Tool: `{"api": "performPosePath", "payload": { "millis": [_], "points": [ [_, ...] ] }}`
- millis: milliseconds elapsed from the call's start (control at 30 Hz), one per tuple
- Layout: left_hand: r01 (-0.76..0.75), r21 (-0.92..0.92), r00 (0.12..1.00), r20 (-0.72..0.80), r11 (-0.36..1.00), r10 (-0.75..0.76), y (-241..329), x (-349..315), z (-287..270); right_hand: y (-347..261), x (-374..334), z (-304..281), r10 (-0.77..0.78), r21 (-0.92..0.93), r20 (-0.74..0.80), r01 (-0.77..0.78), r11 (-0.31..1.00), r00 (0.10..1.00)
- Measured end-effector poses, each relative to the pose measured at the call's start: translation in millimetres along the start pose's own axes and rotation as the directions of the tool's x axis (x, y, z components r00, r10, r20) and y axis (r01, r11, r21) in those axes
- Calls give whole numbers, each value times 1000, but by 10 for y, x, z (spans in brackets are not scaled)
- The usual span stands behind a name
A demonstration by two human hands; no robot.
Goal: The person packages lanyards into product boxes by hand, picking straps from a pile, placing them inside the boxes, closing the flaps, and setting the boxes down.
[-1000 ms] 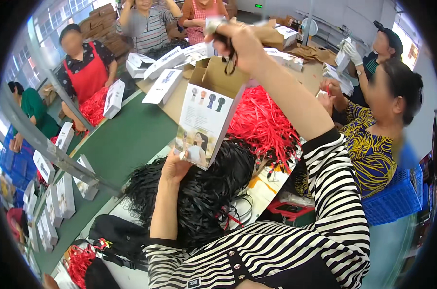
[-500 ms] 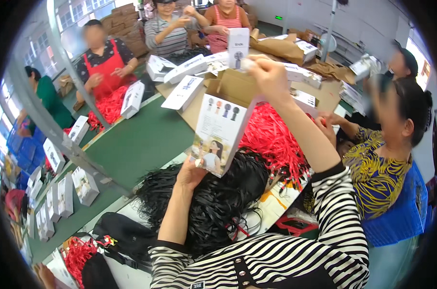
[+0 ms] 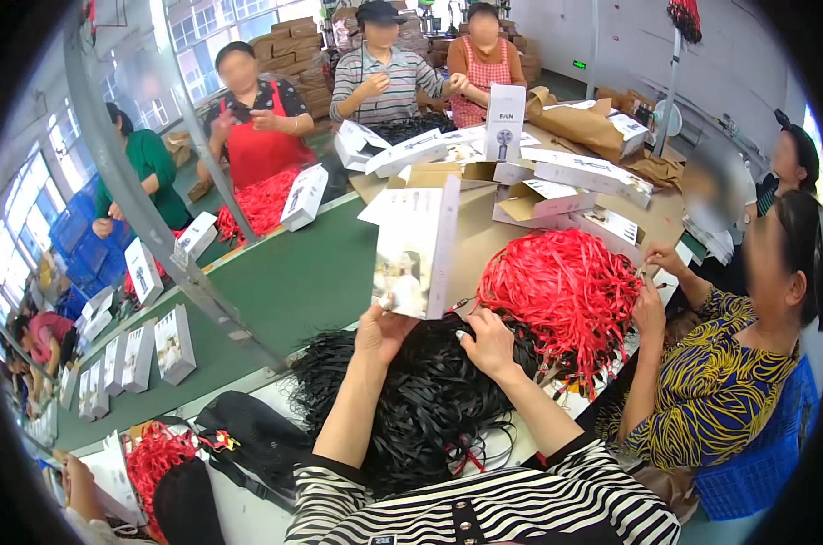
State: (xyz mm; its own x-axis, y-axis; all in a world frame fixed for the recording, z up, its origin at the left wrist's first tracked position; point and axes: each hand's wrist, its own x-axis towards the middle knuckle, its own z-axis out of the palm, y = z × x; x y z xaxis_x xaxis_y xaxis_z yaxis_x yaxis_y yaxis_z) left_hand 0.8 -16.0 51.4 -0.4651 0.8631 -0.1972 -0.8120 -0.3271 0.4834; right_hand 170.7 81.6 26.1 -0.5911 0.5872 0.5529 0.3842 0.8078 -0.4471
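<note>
My left hand (image 3: 384, 332) grips the bottom of a white fan box (image 3: 402, 241), which is tilted upright with its cardboard flaps open at the top. A picture of a person is printed on its front. To its right, my right hand (image 3: 489, 343) rests at the edge of a heap of black straps (image 3: 420, 400), its fingers bent and drawn together. Whatever those fingers hold is too small to make out. Behind that hand lies a big heap of red straps (image 3: 556, 300).
A green conveyor belt (image 3: 275, 272) carries several white boxes at the left. More boxes (image 3: 602, 173) lie on the far table around an upright fan box (image 3: 505, 127). A metal post (image 3: 189, 272) rises beside the belt. At right, a co-worker's hands (image 3: 649, 300) touch the red straps.
My right hand has come down from the open box top to the black straps. The left hand still holds the box. My view has shifted, and the right co-worker's hands have reached the red heap.
</note>
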Motion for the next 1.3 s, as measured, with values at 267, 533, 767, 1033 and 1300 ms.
{"api": "performPosePath", "payload": {
  "millis": [267,533,767,1033,1300],
  "points": [
    [-251,-3,920,-311,968,238,705,295,-260,94,-6,32,33,100,-23,-31,995,999],
    [-316,591,531,-538,742,655,1504,598,-1061,62,-19,43,36,135,-20,-33,990,999],
    [-283,900,630,-87,332,772,985,566,-782,96,-10,31,29,155,-27,-25,988,999],
    [-156,872,950,3,465,313,215,349,-168,109,-6,38,46,151,-24,-41,988,999],
    [-62,876,976,-47,478,213,64,289,-290,91,-10,24,33,150,-29,-28,988,999]
  ]
}}
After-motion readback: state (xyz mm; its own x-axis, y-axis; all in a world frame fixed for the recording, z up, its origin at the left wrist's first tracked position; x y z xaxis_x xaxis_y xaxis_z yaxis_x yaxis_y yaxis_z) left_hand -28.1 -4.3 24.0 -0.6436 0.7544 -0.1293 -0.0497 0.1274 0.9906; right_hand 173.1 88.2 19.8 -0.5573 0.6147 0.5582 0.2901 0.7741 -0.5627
